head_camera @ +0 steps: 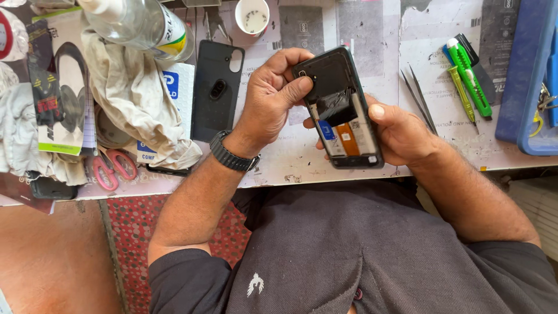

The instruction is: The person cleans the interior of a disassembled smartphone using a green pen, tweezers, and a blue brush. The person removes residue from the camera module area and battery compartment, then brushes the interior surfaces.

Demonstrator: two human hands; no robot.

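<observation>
The opened phone is held above the near edge of the workbench, back side up so its internals face the viewer. The right hand cradles it from below, fingers closed around the frame. The left hand arches over the far end, thumb pressing near the camera. The removed back cover lies left; tweezers lie right.

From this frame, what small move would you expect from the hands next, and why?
Probably the left hand peels the black film further off the opened phone. Its thumb already presses near the top edge, the film sits crumpled and half lifted over the exposed inner parts, and the right hand cradles the phone from below, steadying it.
</observation>
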